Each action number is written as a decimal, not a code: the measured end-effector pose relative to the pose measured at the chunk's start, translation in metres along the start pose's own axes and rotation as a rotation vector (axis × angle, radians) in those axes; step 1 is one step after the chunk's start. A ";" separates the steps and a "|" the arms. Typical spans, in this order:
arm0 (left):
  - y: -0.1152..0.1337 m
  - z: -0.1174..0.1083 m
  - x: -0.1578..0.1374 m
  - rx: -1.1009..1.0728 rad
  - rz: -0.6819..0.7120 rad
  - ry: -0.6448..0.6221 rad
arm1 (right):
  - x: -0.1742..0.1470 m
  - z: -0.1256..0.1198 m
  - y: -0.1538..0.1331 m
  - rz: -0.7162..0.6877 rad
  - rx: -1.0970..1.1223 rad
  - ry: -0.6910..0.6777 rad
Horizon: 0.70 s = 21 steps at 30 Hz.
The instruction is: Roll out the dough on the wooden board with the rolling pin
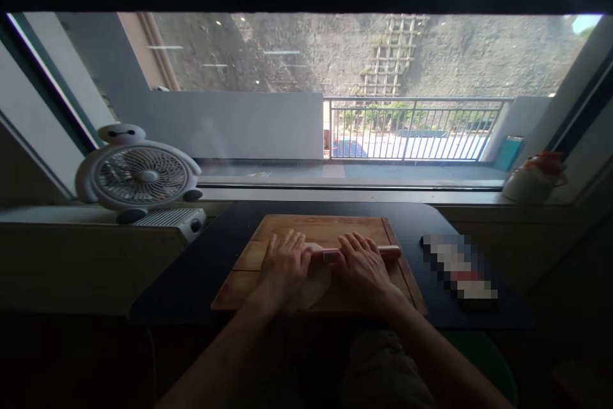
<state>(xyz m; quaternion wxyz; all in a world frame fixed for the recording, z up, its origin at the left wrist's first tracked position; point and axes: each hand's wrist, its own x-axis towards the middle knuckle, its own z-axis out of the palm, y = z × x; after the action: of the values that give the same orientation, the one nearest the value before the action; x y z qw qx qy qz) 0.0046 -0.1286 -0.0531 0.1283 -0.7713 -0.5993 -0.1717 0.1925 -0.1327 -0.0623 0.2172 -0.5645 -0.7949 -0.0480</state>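
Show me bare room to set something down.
Dark tabletop left of the wooden cutting board and the board's far strip beyond the pinkish rod look bare. Crowded: mid-board, under the left hand and right hand; right of the board, a pixelated object leaves less room.

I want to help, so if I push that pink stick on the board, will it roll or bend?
The pink stick would probably roll, since its end looks rounded. It seems stiff, lying straight under the right hand. It might feel slippery, because it looks shiny.
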 end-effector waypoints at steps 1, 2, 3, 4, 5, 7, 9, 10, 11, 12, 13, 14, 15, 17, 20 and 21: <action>0.002 -0.002 -0.017 -0.001 0.028 0.015 | -0.016 -0.003 -0.001 -0.028 -0.001 0.012; 0.003 -0.004 -0.032 -0.001 0.052 0.025 | -0.031 -0.006 -0.001 -0.057 -0.002 0.014; 0.005 -0.005 -0.044 0.001 0.072 0.029 | -0.042 -0.009 -0.001 -0.084 -0.002 0.007; 0.006 -0.006 -0.052 0.003 0.085 0.032 | -0.049 -0.011 0.000 -0.106 0.000 -0.007; 0.006 -0.006 -0.054 0.004 0.088 0.035 | -0.050 -0.013 0.001 -0.120 0.002 -0.022; 0.005 -0.003 -0.042 0.006 0.059 0.032 | -0.038 -0.011 0.004 -0.110 0.005 -0.045; 0.002 0.004 -0.014 0.004 -0.009 -0.004 | -0.011 -0.005 0.007 -0.051 0.003 -0.048; 0.000 0.006 0.003 0.002 -0.042 -0.027 | 0.005 -0.001 0.007 -0.009 0.000 -0.047; -0.001 0.008 0.019 0.000 -0.068 -0.046 | 0.021 0.002 0.007 0.032 -0.003 -0.046; -0.003 0.009 0.033 -0.003 -0.084 -0.058 | 0.035 0.005 0.007 0.067 -0.003 -0.048; -0.004 0.009 0.043 -0.005 -0.091 -0.061 | 0.044 0.007 0.007 0.090 -0.003 -0.051; -0.004 0.008 0.048 -0.007 -0.090 -0.059 | 0.049 0.008 0.006 0.100 -0.001 -0.051; -0.004 0.007 0.048 -0.008 -0.084 -0.049 | 0.048 0.008 0.005 0.094 0.002 -0.047; -0.003 0.005 0.030 -0.010 -0.054 -0.019 | 0.030 0.007 0.003 0.053 0.007 -0.023; 0.002 0.001 -0.021 -0.006 0.027 0.037 | -0.018 -0.001 0.001 -0.033 0.005 0.015; 0.004 -0.002 -0.037 -0.005 0.055 0.046 | -0.033 -0.005 0.000 -0.059 0.003 0.016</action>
<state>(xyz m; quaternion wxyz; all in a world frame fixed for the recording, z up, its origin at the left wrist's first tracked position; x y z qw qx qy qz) -0.0003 -0.1625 -0.0669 0.1449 -0.7836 -0.5743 -0.1875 0.2028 -0.1633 -0.0709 0.2231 -0.5401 -0.8095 -0.0579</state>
